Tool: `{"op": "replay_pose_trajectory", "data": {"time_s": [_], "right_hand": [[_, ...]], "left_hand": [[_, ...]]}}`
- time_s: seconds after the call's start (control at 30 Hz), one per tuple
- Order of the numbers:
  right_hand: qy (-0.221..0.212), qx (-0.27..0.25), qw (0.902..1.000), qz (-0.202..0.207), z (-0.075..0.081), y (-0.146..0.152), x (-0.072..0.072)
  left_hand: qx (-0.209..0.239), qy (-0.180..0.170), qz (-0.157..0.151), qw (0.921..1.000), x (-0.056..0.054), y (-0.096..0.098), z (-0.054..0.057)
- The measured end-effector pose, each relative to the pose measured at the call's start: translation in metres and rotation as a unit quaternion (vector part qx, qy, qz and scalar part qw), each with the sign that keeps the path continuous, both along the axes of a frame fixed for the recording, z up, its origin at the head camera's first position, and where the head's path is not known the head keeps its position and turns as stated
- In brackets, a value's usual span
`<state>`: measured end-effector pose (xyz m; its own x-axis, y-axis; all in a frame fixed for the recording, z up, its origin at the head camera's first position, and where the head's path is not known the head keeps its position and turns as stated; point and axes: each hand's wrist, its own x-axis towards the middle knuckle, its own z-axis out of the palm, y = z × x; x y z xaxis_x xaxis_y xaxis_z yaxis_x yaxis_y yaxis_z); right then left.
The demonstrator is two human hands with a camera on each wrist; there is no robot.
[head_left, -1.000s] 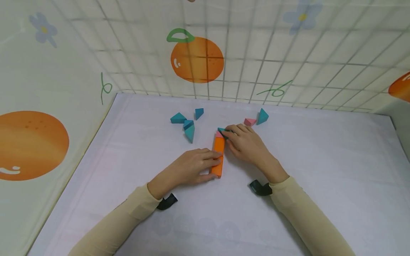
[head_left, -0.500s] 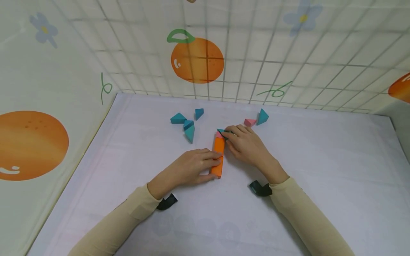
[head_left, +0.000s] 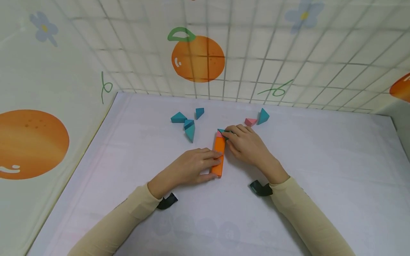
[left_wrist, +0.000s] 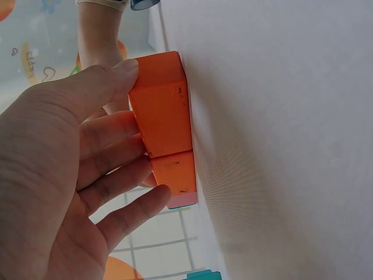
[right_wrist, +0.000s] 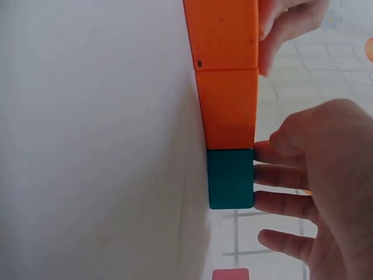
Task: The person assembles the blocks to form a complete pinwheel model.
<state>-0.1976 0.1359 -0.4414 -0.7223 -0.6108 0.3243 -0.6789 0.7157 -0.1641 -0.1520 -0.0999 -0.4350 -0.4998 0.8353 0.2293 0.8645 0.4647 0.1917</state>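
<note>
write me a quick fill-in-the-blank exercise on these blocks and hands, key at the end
1. The left hand touches a row of orange rectangular blocks that number ____.
2. Touching the teal triangular block at the row's far end is the person's ____ hand.
3. To the right of the row, beside the loose teal triangular block, lies another loose triangular block coloured ____.

Missing words: two; right; pink
</note>
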Motion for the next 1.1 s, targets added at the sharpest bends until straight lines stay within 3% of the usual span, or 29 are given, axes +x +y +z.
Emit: {"op": "replay_pose_trajectory", "data": {"time_s": [1.1], "right_hand": [[0.006,-0.003,0.9998,0.018,-0.0018,0.0015,0.0001]], "left_hand": [[-0.010,0.001,0.000,1.0000,-0.0006,0.0003,-0.0001]]}}
